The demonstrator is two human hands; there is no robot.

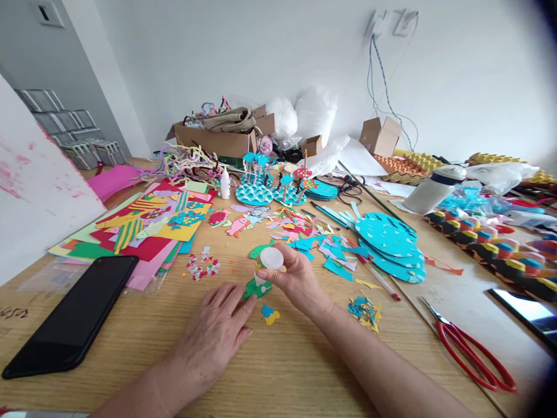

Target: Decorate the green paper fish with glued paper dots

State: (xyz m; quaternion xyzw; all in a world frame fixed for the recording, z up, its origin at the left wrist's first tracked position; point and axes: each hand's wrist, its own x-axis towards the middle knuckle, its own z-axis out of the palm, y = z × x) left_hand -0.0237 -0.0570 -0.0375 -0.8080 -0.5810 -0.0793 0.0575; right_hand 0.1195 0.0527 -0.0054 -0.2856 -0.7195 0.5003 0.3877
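Note:
My right hand [292, 273] grips a small white glue bottle [272, 258] by its sides, its round base turned up toward me and its lower end above a green paper fish [253, 289]. Whether the tip touches the paper is hard to see. My left hand [224, 316] rests flat, fingers stretched out, its fingertips on the edge of the fish. Just behind the bottle lies another green paper piece [257, 251], partly hidden. Small blue and yellow paper scraps [270, 314] sit in front of the fish.
A black phone [72, 313] lies at left, beside stacked coloured paper [143, 226]. Red-handled scissors [470, 348] rest at right, near blue paper discs [387, 241]. Farther back are another glue bottle [225, 184], blue paper models [255, 191] and a cardboard box [213, 139].

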